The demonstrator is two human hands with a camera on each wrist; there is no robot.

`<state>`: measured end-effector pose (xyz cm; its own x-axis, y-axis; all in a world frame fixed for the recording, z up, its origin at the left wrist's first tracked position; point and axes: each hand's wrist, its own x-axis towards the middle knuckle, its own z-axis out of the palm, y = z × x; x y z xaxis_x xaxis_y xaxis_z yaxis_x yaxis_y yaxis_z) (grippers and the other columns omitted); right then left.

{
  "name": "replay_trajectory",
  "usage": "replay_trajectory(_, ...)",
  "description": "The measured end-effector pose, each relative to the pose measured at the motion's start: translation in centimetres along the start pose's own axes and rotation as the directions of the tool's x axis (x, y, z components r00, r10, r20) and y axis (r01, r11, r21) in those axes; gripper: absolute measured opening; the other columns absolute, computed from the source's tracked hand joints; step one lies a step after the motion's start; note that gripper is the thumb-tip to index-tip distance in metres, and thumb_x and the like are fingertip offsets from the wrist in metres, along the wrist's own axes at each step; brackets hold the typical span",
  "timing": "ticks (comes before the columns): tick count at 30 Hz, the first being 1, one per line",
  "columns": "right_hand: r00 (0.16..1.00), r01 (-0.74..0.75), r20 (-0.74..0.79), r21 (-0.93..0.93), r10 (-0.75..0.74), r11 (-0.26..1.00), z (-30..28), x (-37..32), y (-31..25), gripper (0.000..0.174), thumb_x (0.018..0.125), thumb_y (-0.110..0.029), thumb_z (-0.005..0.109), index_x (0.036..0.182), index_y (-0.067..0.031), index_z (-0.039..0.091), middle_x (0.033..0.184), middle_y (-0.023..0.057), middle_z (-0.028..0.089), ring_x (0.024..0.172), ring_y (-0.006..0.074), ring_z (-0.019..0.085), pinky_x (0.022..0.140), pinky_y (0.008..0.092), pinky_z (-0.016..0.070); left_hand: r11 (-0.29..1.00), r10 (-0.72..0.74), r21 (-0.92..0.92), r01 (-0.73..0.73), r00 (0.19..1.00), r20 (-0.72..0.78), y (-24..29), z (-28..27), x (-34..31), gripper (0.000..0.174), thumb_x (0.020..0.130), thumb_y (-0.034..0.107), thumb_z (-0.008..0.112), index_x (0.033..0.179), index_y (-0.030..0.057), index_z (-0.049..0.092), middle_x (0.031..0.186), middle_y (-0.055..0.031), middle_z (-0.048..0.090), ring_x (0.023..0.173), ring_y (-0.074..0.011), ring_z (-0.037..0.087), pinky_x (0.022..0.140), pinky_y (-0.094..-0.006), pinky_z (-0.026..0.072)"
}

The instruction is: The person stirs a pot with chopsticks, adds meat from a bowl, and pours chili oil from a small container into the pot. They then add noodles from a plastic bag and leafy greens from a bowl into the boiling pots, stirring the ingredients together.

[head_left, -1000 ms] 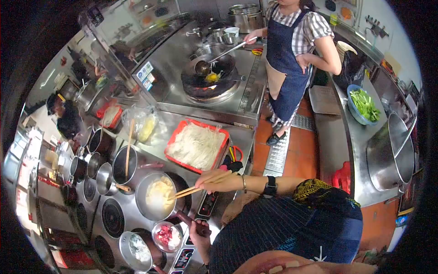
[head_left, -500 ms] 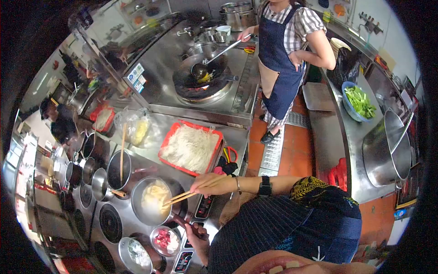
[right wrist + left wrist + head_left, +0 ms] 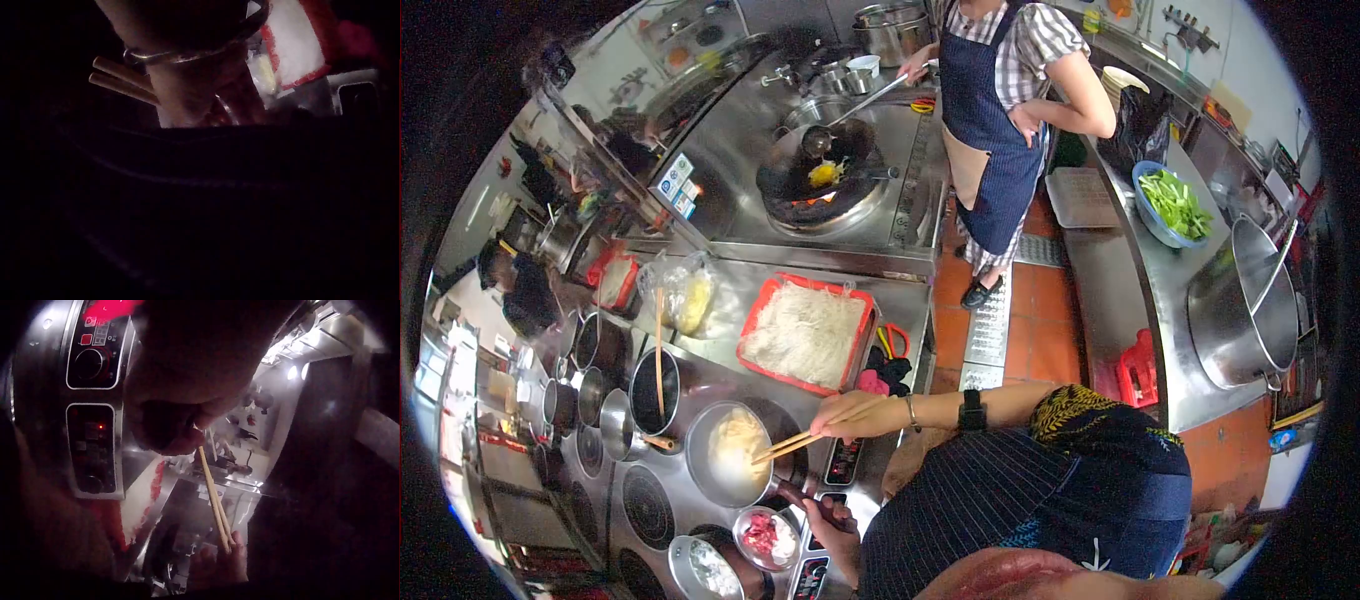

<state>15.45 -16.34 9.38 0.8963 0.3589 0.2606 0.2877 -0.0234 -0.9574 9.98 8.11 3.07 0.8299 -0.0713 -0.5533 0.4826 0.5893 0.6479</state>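
Observation:
My right hand (image 3: pixel 855 413) grips a pair of wooden chopsticks (image 3: pixel 785 448), their tips among pale, soft-looking pieces of food (image 3: pixel 738 438) in a steaming saucepan (image 3: pixel 697 468). The dark handle (image 3: pixel 792 493) of that pan is held in my left hand (image 3: pixel 832 522), with fingers wrapped round it. In the left wrist view the chopsticks (image 3: pixel 214 497) slant below the dark left hand (image 3: pixel 169 419). The right wrist view is mostly dark; a bracelet (image 3: pixel 175 57) and the chopsticks' rear ends (image 3: pixel 122 81) show there.
Near the pan stand a small bowl (image 3: pixel 745 553) with red and white pieces and another pan (image 3: pixel 685 578) with white food. A red basket (image 3: pixel 862 300) of white noodles lies beyond. Another person (image 3: pixel 1005 150) holds a ladle (image 3: pixel 817 140) over a wok (image 3: pixel 785 185).
The head view has shifted slightly, moving the scene left. My chopsticks stay in the pan, and both hands keep their grips. The other person's ladle has lifted off the yellow food in the wok.

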Motion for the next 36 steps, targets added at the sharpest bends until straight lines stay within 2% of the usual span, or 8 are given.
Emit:
replay_trajectory(14, 0.99, 0.136, -0.009, -0.172, -0.139, 0.976, 0.5, -0.3, 0.9, 0.031, 0.09, -0.029, 0.04, 0.099, -0.0029, 0.054, 0.09, 0.0089, 0.053, 0.069, 0.0166, 0.056, 0.057, 0.0284, 0.0482, 1.0, 0.005, 0.023, -0.008, 0.993, 0.119, -0.1, -1.0, 0.5, 0.041, 0.086, 0.039, 0.052, 0.117, 0.0141, 0.044, 0.063, 0.0034, 0.044, 0.047, -0.0059, 0.037, 0.041, -0.0196, 0.0338)
replay_trajectory(17, 0.991, 0.133, 0.026, -0.266, -0.131, 0.955, 0.3, -0.3, 0.2, 0.031, 0.091, -0.029, 0.038, 0.099, -0.0033, 0.054, 0.091, 0.0102, 0.053, 0.071, 0.0173, 0.057, 0.059, 0.0293, 0.0485, 1.0, 0.019, 0.022, -0.019, 1.0, 0.012, 0.0, -0.2, -0.1, 0.031, 0.089, 0.034, 0.047, 0.111, 0.012, 0.047, 0.061, 0.0016, 0.045, 0.042, -0.005, 0.035, 0.036, -0.0175, 0.0291)
replay_trajectory(19, 0.999, 0.002, 0.034, -0.201, 0.005, 0.98, 0.3, -0.4, 0.2, 0.027, 0.089, -0.022, 0.039, 0.1, -0.0039, 0.056, 0.084, 0.0089, 0.052, 0.073, 0.0181, 0.055, 0.068, 0.0305, 0.0438, 0.999, 0.043, 0.025, -0.043, 0.999, 0.016, -0.2, -0.3, 0.1, 0.029, 0.09, 0.033, 0.047, 0.11, 0.0124, 0.047, 0.061, 0.0018, 0.045, 0.042, -0.0048, 0.034, 0.036, -0.0173, 0.0283)
replay_trajectory(23, 0.997, 0.075, 0.015, -0.186, -0.073, 0.98, 0.3, -0.4, 0.1, 0.026, 0.089, -0.022, 0.04, 0.099, -0.0047, 0.056, 0.083, 0.0086, 0.051, 0.071, 0.0174, 0.055, 0.067, 0.0306, 0.0434, 0.999, 0.04, -0.024, -0.039, 0.998, 0.052, -0.4, -0.5, 0.3, 0.028, 0.091, 0.032, 0.045, 0.111, 0.0124, 0.046, 0.061, 0.0013, 0.045, 0.042, -0.0055, 0.035, 0.036, -0.0173, 0.0289)
replay_trajectory(26, 0.998, -0.051, 0.039, -0.136, 0.057, 0.989, 0.0, -0.3, -0.6, 0.025, 0.089, -0.022, 0.04, 0.099, -0.0052, 0.056, 0.082, 0.0088, 0.052, 0.07, 0.0178, 0.054, 0.066, 0.031, 0.0431, 0.999, 0.037, -0.024, -0.036, 0.998, 0.052, -0.4, -0.7, 0.5, 0.028, 0.091, 0.032, 0.045, 0.111, 0.0125, 0.046, 0.061, 0.0008, 0.046, 0.041, -0.0056, 0.035, 0.036, -0.0174, 0.0291)
replay_trajectory(29, 0.997, 0.081, 0.02, -0.221, -0.079, 0.972, 0.2, 0.0, 0.4, 0.024, 0.089, -0.021, 0.041, 0.098, -0.0049, 0.056, 0.082, 0.0089, 0.052, 0.072, 0.0188, 0.054, 0.065, 0.0309, 0.0431, 0.999, 0.017, -0.042, -0.015, 0.999, 0.033, -0.4, -0.8, 0.6, 0.028, 0.09, 0.032, 0.045, 0.111, 0.0128, 0.045, 0.061, 0.0007, 0.047, 0.04, -0.0057, 0.035, 0.035, -0.0175, 0.0289)
replay_trajectory(31, 0.949, 0.296, -0.016, -0.301, -0.315, 0.906, 0.4, 0.3, 1.1, 0.022, 0.088, -0.02, 0.044, 0.097, -0.0048, 0.057, 0.081, 0.0084, 0.053, 0.069, 0.0184, 0.054, 0.063, 0.0307, 0.0433, 0.999, 0.018, -0.029, -0.017, 1.0, 0.015, -0.3, -0.8, 0.7, 0.028, 0.09, 0.032, 0.046, 0.111, 0.0129, 0.045, 0.061, 0.0008, 0.047, 0.04, -0.0057, 0.035, 0.035, -0.0176, 0.0289)
replay_trajectory(36, 0.972, 0.226, -0.014, -0.238, -0.236, 0.945, 0.3, -0.1, 0.6, 0.019, 0.087, -0.018, 0.046, 0.095, -0.0044, 0.057, 0.081, 0.0084, 0.053, 0.074, 0.0212, 0.054, 0.064, 0.0317, 0.043, 0.999, 0.016, -0.038, -0.015, 0.999, 0.039, -0.4, -1.2, 0.8, 0.029, 0.089, 0.032, 0.048, 0.111, 0.013, 0.044, 0.06, 0.0012, 0.047, 0.04, -0.0058, 0.035, 0.035, -0.0186, 0.0288)
